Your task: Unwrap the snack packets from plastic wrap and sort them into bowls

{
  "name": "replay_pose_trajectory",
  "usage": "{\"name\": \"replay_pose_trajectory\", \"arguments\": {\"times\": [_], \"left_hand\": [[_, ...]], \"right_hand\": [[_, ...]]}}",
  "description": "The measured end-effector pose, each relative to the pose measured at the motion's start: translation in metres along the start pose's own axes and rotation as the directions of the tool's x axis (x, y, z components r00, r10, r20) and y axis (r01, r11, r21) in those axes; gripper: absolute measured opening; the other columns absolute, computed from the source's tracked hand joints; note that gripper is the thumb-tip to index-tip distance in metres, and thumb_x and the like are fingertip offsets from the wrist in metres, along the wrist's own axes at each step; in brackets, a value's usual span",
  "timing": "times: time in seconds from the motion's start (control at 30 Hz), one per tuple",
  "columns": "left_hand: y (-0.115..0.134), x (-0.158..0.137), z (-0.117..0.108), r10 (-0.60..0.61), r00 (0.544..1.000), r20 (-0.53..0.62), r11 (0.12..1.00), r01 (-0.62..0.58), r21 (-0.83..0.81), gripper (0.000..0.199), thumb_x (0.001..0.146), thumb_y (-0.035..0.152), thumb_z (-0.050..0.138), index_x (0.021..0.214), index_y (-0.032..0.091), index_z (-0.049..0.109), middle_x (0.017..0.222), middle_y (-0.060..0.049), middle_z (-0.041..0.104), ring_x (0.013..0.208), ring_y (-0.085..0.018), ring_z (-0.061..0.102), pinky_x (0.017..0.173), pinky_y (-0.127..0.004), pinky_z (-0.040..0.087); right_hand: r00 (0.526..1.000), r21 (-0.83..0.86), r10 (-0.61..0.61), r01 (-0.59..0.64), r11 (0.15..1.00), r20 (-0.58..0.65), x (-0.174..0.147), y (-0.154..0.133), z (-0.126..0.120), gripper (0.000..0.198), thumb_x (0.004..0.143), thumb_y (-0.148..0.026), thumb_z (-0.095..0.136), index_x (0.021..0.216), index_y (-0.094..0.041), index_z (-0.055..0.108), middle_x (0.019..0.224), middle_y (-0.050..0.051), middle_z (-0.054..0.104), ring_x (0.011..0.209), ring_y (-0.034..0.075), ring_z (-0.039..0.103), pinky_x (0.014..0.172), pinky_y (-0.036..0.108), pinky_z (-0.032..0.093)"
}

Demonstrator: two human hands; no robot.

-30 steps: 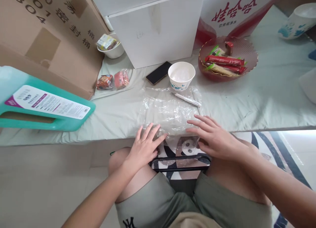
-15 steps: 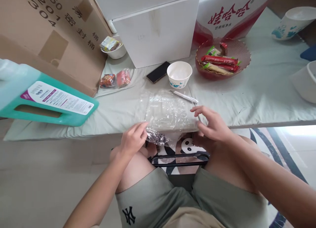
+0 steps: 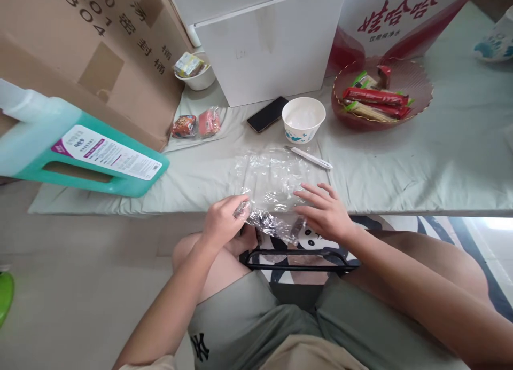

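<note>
A crinkled sheet of clear plastic film (image 3: 272,180), perhaps a bag, lies at the front edge of the cloth-covered table, its near end hanging over the edge. My left hand (image 3: 225,218) pinches the film's near left corner. On the right side, my right hand (image 3: 323,210) has its fingers spread over the film's near right part, touching or just above it. Just behind the film rests a white utility knife (image 3: 309,157). Beyond that stand a white paper bowl (image 3: 303,121) and a black phone (image 3: 267,114).
A ribbed glass bowl (image 3: 420,89) holds several wrapped snacks. On the left stand a green liquid jug (image 3: 92,151) and a large cardboard box (image 3: 132,92). Two small snack packets (image 3: 196,124) lie near a white bowl (image 3: 202,79). White boxes (image 3: 272,49) line the back.
My right hand has moved left and down onto the film's right side, fingers spreading. My left hand still holds the film's corner. The view has shifted slightly left.
</note>
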State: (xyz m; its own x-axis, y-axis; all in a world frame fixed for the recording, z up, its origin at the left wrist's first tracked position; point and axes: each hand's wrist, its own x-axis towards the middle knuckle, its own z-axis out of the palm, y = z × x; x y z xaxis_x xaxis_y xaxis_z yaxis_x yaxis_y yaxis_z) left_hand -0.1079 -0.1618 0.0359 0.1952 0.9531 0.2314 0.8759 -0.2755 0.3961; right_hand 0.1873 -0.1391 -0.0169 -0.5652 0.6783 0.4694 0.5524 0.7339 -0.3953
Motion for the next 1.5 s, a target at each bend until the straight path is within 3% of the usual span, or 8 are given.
{"name": "replay_pose_trajectory", "arguments": {"times": [0.2,0.33,0.57,0.7,0.83,0.97,1.2,1.5], "left_hand": [[-0.011,-0.007,-0.003,0.018,0.999,0.039,0.98,-0.01,-0.198,0.016,0.087,0.023,0.057,0.086,0.021,0.073,0.104,-0.008,0.079,0.103,-0.022,0.074,0.095,-0.036,0.058],[-0.012,0.0,0.002,-0.206,0.977,0.06,0.83,0.207,-0.517,0.013,0.083,0.031,0.065,0.078,0.021,0.07,0.099,-0.009,0.079,0.105,-0.025,0.073,0.096,-0.04,0.057],[-0.006,0.055,0.015,-0.584,0.801,0.129,0.406,0.426,-0.809,0.029,0.072,0.041,0.074,0.085,0.02,0.059,0.075,-0.001,0.069,0.063,-0.013,0.068,0.054,-0.022,0.053],[-0.011,0.084,0.02,-0.569,0.812,0.133,0.491,0.465,-0.736,0.027,0.073,0.032,0.072,0.094,0.019,0.059,0.073,0.001,0.066,0.043,-0.007,0.053,0.036,-0.017,0.033],[-0.024,0.097,0.027,-0.502,0.864,0.049,0.657,0.418,-0.628,0.022,0.077,0.028,0.069,0.097,0.021,0.06,0.066,0.003,0.065,0.037,-0.006,0.047,0.036,-0.019,0.034],[-0.034,0.099,0.034,-0.538,0.843,0.03,0.672,0.449,-0.589,0.019,0.08,0.03,0.068,0.095,0.022,0.059,0.059,0.005,0.061,0.032,-0.007,0.041,0.035,-0.02,0.032],[-0.033,0.114,0.034,-0.511,0.857,0.067,0.614,0.419,-0.669,0.039,0.079,0.031,0.069,0.115,0.024,0.055,0.063,0.006,0.061,0.039,-0.008,0.048,0.038,-0.02,0.035],[-0.041,0.122,0.029,-0.422,0.897,0.133,0.673,0.408,-0.616,0.049,0.088,0.031,0.057,0.136,0.028,0.048,0.086,-0.002,0.073,0.036,-0.007,0.051,0.036,-0.02,0.036]], "right_hand": [[0.864,0.478,0.457,-0.315,0.82,-0.213,0.008,0.016,-0.016,0.022,0.095,-0.029,0.049,0.087,-0.024,0.069,0.116,0.01,0.073,0.114,0.028,0.068,0.098,0.05,0.053],[0.712,0.546,0.668,-0.479,0.687,-0.216,0.018,0.026,-0.018,0.014,0.087,-0.026,0.054,0.091,-0.024,0.067,0.107,0.007,0.075,0.106,0.026,0.07,0.097,0.048,0.053],[0.809,0.492,0.575,-0.454,0.743,-0.121,0.03,0.014,-0.025,0.018,0.087,-0.038,0.059,0.097,-0.024,0.067,0.099,0.005,0.075,0.096,0.024,0.07,0.089,0.042,0.055],[0.725,0.508,0.658,-0.497,0.703,-0.202,0.043,0.015,-0.026,0.025,0.083,-0.037,0.061,0.105,-0.024,0.064,0.094,0.004,0.075,0.084,0.021,0.071,0.079,0.037,0.055],[0.609,0.422,0.781,-0.677,0.603,-0.141,0.055,0.025,-0.03,0.027,0.086,-0.036,0.056,0.107,-0.022,0.064,0.057,-0.004,0.062,0.051,0.016,0.059,0.058,0.031,0.048],[0.545,0.349,0.831,-0.762,0.546,-0.109,0.06,0.035,-0.034,0.029,0.087,-0.037,0.052,0.108,-0.022,0.064,0.047,-0.006,0.056,0.042,0.017,0.051,0.052,0.03,0.041],[0.606,0.31,0.794,-0.747,0.588,-0.047,0.058,0.041,-0.027,0.04,0.079,-0.03,0.059,0.118,-0.023,0.06,0.064,-0.003,0.069,0.05,0.019,0.061,0.054,0.032,0.044],[0.552,0.257,0.825,-0.786,0.563,-0.12,0.059,0.044,-0.024,0.027,0.086,-0.041,0.056,0.105,-0.024,0.066,0.059,-0.002,0.066,0.052,0.019,0.061,0.059,0.033,0.045]]}}
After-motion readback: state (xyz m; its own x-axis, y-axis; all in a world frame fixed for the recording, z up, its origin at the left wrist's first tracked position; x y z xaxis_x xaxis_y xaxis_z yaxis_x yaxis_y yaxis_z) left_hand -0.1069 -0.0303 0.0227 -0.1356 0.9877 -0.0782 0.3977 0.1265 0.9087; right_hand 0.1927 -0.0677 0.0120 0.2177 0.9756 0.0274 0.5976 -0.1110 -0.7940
